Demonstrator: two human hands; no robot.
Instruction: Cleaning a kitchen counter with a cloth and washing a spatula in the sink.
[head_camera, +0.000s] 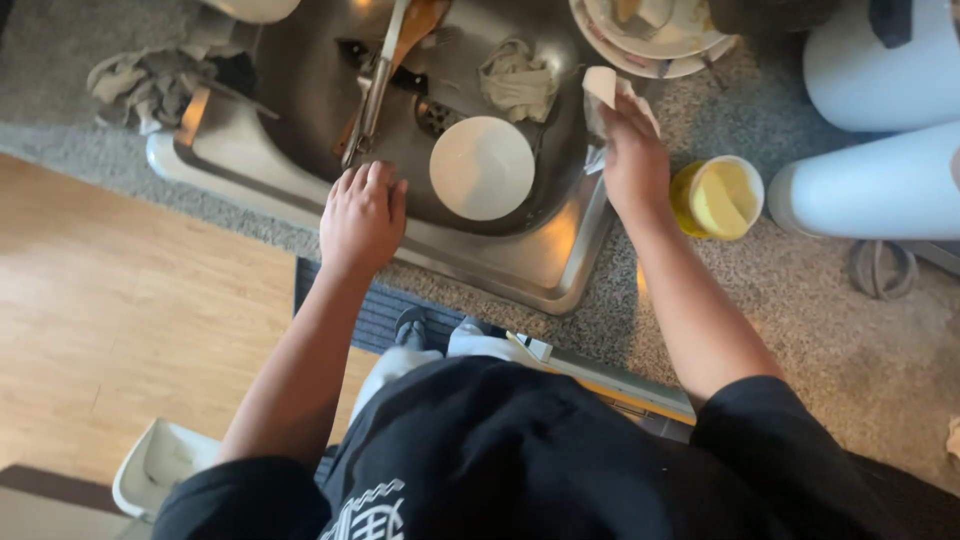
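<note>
A black shirt (520, 450) fills the near edge, at six o'clock, with both bare forearms reaching out of it toward the steel sink (540, 262); the left hand (362, 218) lies palm down on the front rim at about nine o'clock of the basin, fingers together and flat, gripping nothing (it looks like a steadying prop); the right hand (632, 160) sits on the right rim at three o'clock, fingers closed around a pale folded cloth (604, 86) whose corner sticks up past the knuckles, pinched so that it hangs into the basin; between the hands a round white plate (482, 167) rests in the bowl, touching neither hand; beyond it, toward twelve o'clock, a crumpled rag (517, 80), a wooden spoon (415, 30) and a metal utensil (375, 85) crowd the drain; stacked dishes (655, 40) sit at one o'clock, a yellow cup (718, 197) stands just beside the right wrist, and a grey rag (150, 85) lies at ten o'clock on the speckled counter (860, 350)
</note>
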